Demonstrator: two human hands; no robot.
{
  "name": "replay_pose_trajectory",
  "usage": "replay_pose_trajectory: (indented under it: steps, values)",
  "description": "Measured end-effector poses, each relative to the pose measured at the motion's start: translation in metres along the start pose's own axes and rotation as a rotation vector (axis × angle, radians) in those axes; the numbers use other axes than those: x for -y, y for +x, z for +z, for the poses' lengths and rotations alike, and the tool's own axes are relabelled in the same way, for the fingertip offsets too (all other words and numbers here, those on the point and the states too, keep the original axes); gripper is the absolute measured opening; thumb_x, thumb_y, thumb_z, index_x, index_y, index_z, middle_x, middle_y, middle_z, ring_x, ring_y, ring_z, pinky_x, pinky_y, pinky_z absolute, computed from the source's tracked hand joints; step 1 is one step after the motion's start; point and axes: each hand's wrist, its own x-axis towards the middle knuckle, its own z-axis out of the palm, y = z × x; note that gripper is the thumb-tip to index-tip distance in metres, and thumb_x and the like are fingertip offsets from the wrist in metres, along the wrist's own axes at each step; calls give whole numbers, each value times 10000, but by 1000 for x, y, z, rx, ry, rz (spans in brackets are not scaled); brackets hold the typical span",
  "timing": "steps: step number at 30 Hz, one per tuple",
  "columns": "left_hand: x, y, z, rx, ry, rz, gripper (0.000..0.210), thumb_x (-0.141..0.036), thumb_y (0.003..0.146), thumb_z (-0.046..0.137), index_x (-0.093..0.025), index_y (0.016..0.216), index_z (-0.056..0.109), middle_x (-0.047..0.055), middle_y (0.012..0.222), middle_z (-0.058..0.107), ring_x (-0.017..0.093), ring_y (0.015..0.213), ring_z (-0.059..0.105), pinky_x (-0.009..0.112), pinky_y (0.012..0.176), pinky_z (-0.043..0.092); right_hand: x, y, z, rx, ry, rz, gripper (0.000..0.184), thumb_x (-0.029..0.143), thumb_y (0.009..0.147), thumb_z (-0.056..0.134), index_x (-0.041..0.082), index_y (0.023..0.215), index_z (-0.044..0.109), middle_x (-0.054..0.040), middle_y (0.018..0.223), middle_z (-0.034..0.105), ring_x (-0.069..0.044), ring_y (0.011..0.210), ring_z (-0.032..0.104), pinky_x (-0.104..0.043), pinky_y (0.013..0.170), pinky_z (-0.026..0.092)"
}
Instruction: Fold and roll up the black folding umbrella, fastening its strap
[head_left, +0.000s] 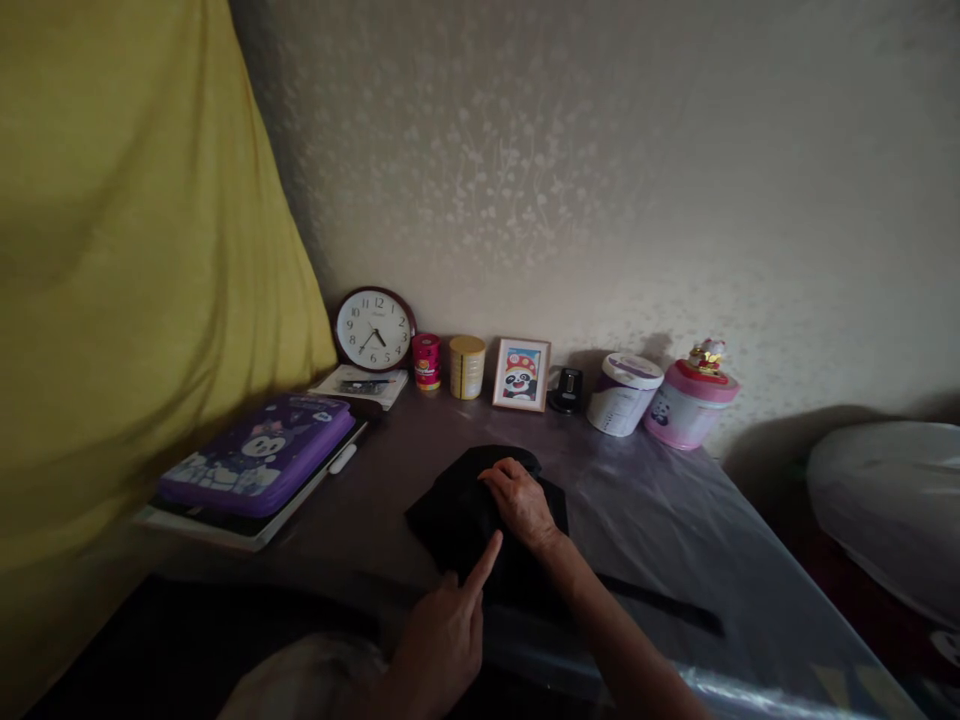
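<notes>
A black fabric item with angular folds point(450, 505) lies bunched on the table; its dark surface hides its exact kind. My right hand point(517, 500) rests on its upper part, fingers bent together and gripping the fabric. Closer to me is my left hand point(450, 625), its index finger stretched out onto the black fabric and the thumb apart. The lower fingers of that hand are curled and partly hidden. A black strap point(660, 602) runs out to the right from under my right forearm.
Along the wall stand a clock point(373, 330), a pink can point(427, 362), a yellow-lidded can point(467, 368), a framed panda picture point(521, 374) and two tubs point(622, 397). A purple case point(259, 455) lies at left on a dark flat item, beside the yellow curtain point(135, 250).
</notes>
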Motion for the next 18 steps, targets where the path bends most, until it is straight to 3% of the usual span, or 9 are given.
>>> replay_pose_trajectory:
  steps: [7,12,15,18]
  values:
    - [-1,1,2,9,1,-21,546,-194,894,243,-317,1417,148,78,933,613,174,773,622,270,691,426,0,-3,-4,5,27,-10,244,226,914,407,232,1003,634,-59,917,593,-169,863,574,-299,788,489]
    - [0,0,4,-14,-25,-40,512,-230,914,217,-298,1418,160,69,933,624,172,808,609,274,745,419,2,-29,-14,-79,149,7,227,207,905,417,212,1071,572,-71,1040,584,-173,989,553,-332,886,468]
    - [1,0,4,-20,-77,-30,507,-244,917,206,-276,1421,164,72,967,629,169,842,603,269,786,413,-7,-43,-15,-119,114,23,200,211,903,419,200,991,599,-79,1013,588,-181,968,552,-355,880,469]
    - [2,1,3,-15,-110,-38,514,-253,913,208,-257,1424,158,73,977,635,169,858,601,265,806,410,-27,-39,-8,-116,26,25,233,204,905,405,194,1028,602,-92,1049,598,-203,996,543,-405,903,449]
